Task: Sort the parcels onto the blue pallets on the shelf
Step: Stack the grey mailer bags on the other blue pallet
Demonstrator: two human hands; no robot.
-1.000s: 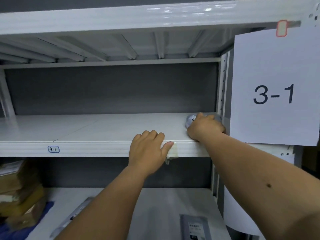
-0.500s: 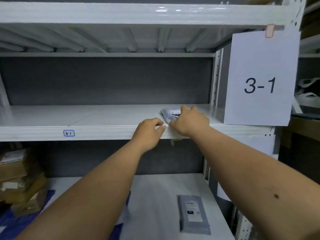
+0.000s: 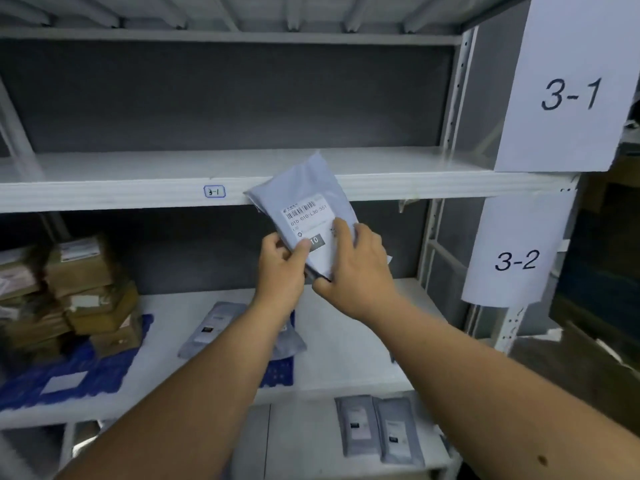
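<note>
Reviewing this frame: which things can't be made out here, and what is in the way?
- Parcel: lower label text covered by the left hand and right hand.
- Blue pallet: partly under the brown boxes, cut off by the left edge.
- Grey mailers on the bottom shelf: labels too small and blurred.

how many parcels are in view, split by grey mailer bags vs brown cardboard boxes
Grey mailer bags: 5 – one held, two on the middle shelf, two on the lower shelf
Brown cardboard boxes: about 6, in stacks at left; blurred, so not exact
Total: about 11
</note>
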